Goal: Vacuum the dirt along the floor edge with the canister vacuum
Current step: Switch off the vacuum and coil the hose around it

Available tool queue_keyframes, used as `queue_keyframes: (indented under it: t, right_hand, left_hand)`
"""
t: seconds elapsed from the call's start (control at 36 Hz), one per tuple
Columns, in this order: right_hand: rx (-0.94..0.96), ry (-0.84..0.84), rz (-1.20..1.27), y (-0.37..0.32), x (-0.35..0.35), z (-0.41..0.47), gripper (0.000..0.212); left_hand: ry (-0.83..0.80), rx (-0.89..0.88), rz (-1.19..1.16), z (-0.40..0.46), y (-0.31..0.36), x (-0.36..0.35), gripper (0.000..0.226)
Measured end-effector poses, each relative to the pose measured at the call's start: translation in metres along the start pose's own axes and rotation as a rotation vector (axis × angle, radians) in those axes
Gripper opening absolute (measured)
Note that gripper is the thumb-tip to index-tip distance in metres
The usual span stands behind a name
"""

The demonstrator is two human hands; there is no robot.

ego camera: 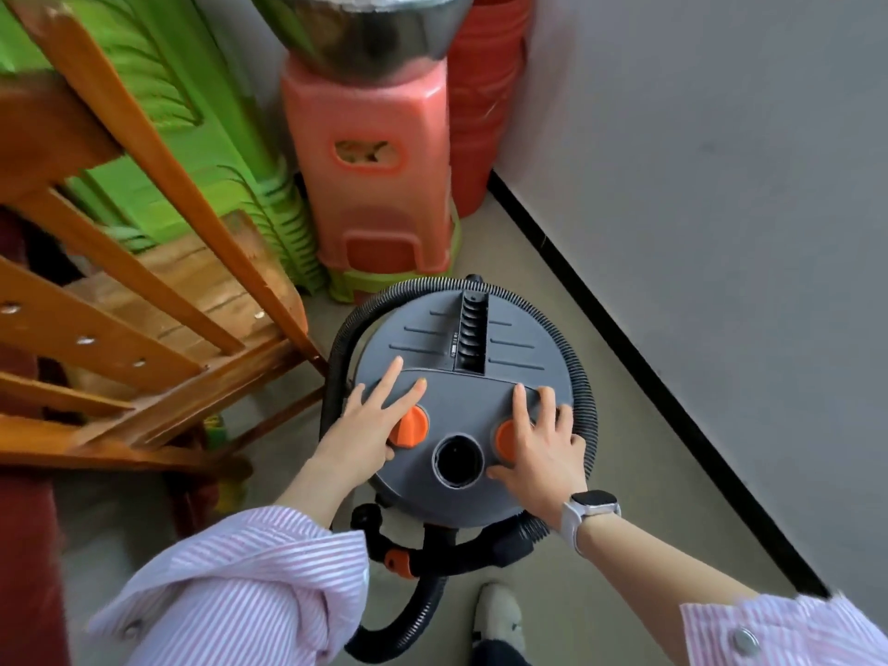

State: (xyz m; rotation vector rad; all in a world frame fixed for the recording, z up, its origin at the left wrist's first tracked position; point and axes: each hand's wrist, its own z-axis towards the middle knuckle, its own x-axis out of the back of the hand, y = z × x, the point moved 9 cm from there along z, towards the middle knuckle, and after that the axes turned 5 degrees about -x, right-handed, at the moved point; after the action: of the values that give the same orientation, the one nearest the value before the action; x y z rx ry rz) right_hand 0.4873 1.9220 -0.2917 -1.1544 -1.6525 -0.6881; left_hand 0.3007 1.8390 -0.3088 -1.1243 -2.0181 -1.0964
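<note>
We stand over the round grey plastic canister vacuum [461,406], which sits on the pale floor [639,454] in a narrow passage, near the black skirting strip [620,348] that runs along the foot of the grey wall [721,161]. Our left hand [370,425] lies flat on the lid with fingers spread straight, its thumb side touching the left orange knob [411,427]. Our right hand [538,444] rests over the right orange knob [509,437], fingers relaxed and thumb near the open black round port [457,461]; neither hand is clenched or gripping anything.

The step in hand looks like readying the machine. To do it well, we judge that both hands should press down evenly so the canister does not tip, and the black ribbed hose [584,391] looped round the body should be freed before we pull the vacuum along the wall edge. The black wand handle with its orange catch [399,562] lies on the floor just in front of the canister, so it is within easy reach.

By count: one canister, two orange knobs, one open port, one hose, two hands, one white wristwatch [593,509] on the right wrist. Beyond it stand one pink plastic stool [375,185], a stack of green plastic stools [192,151], a stack of red stools [485,88], whose numbers we cannot tell, and one wooden chair frame [144,300].
</note>
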Motion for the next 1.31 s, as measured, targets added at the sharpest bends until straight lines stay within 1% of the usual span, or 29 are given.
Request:
queue_keyframes:
  t: [0.33,0.61,0.81,0.97,1.19,1.31]
  right_hand:
    - [0.125,-0.006,-0.071,0.009,0.052,0.117,0.112]
    - [0.204,-0.090,-0.091,0.012,0.075,0.188,0.113]
    - [0.254,-0.178,-0.152,0.025,0.089,0.222,0.111]
    - [0.288,-0.214,-0.185,0.033,0.098,0.241,0.111]
    - [0.345,-0.283,-0.169,0.036,0.097,0.244,0.109]
    - [0.369,-0.283,-0.136,0.036,0.096,0.246,0.108]
  left_hand:
    - [0.093,0.101,-0.037,0.079,0.013,0.053,0.098]
    - [0.127,0.182,0.057,0.125,0.020,0.088,0.095]
    - [0.147,0.243,0.022,0.141,0.032,0.090,0.094]
    - [0.159,0.290,-0.026,0.151,0.047,0.091,0.095]
    - [0.149,0.344,-0.033,0.153,0.053,0.086,0.097]
    - [0.158,0.376,-0.062,0.153,0.056,0.084,0.095]
